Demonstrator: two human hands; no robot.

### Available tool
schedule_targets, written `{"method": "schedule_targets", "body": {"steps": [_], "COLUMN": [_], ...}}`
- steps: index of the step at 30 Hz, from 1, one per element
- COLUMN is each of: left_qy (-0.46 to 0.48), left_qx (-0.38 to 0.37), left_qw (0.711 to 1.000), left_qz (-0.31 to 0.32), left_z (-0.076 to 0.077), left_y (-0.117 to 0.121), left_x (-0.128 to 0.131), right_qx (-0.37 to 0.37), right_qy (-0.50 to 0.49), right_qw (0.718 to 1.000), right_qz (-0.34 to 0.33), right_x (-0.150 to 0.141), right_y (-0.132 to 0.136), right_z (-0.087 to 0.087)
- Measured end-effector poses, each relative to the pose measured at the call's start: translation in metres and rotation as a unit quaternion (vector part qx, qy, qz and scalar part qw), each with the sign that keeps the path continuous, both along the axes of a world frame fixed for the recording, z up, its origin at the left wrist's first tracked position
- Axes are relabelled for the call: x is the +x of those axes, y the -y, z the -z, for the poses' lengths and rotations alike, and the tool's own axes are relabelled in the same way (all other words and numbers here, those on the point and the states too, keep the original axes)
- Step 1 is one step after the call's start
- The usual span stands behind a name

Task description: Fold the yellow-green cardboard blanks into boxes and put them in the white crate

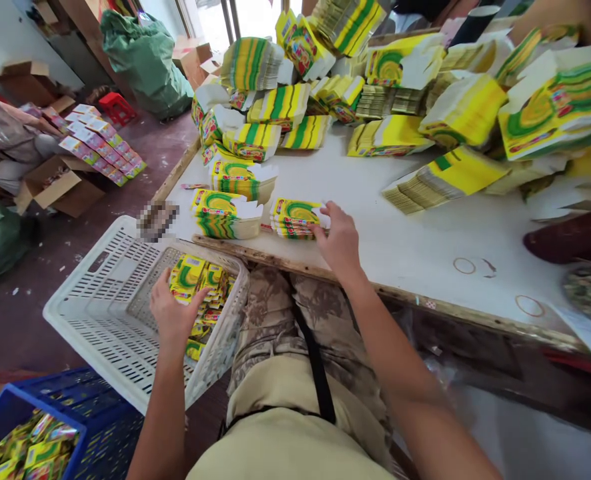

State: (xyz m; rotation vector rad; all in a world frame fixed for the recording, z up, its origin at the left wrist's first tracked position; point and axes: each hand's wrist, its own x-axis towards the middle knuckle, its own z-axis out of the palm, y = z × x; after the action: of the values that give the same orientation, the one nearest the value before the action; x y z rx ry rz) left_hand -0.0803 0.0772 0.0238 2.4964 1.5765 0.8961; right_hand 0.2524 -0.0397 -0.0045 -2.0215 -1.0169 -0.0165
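Observation:
My left hand [173, 308] is over the white plastic basket [95, 273], thumb and fingers spread apart beside a yellow-green carton [189, 272]. More small yellow packs lie under and beside that carton, along the basket's right side. On the table, my right hand [340, 237] pinches the right end of a short stack of flat yellow cartons [295, 219] between thumb and fingers. Just left of it stands a taller stack of flat cartons [220, 215], with white flaps pointing right. Another carton stack [240, 177] sits behind that one.
Many carton bundles [385, 137] are heaped across the back of the white table [335, 173]. Rubber bands [464, 265] lie to the right. A blue crate [80, 420] of packs stands lower left. Beyond are a seated person [5, 143], cardboard boxes [58, 187] and a green sack [145, 63].

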Motion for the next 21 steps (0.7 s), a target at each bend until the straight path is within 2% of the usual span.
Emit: {"method": "schedule_targets", "body": {"steps": [3, 7, 10, 13, 15, 16, 19, 21], "left_qy": [0.028, 0.078, 0.140, 0.274, 0.375, 0.420, 0.527, 0.580], "left_qx": [-0.057, -0.201, -0.336, -0.417, -0.424, -0.420, -0.393, -0.368], "left_qw": [0.995, 0.960, 0.894, 0.805, 0.762, 0.750, 0.727, 0.711], "left_qz": [0.075, 0.179, 0.261, 0.320, 0.313, 0.292, 0.196, 0.153], "left_z": [0.007, 0.017, 0.020, 0.019, 0.014, 0.010, -0.005, -0.012], "left_y": [0.007, 0.038, 0.060, 0.073, 0.076, 0.077, 0.075, 0.074], "left_x": [0.003, 0.033, 0.058, 0.084, 0.100, 0.107, 0.122, 0.125], "right_qx": [-0.067, -0.046, 0.034, 0.096, 0.092, 0.093, 0.128, 0.150], "right_qy": [0.022, 0.025, -0.049, -0.167, -0.235, -0.266, -0.332, -0.350], "right_qw": [0.997, 0.998, 0.998, 0.975, 0.948, 0.933, 0.896, 0.877], "right_qz": [0.015, 0.027, 0.000, -0.106, -0.193, -0.223, -0.265, -0.294], "right_x": [0.020, 0.017, -0.003, -0.044, -0.077, -0.093, -0.131, -0.144], "right_y": [-0.011, -0.012, 0.000, 0.018, 0.031, 0.036, 0.047, 0.049], "right_z": [0.003, 0.000, -0.006, -0.010, -0.010, -0.010, -0.013, -0.016]}}
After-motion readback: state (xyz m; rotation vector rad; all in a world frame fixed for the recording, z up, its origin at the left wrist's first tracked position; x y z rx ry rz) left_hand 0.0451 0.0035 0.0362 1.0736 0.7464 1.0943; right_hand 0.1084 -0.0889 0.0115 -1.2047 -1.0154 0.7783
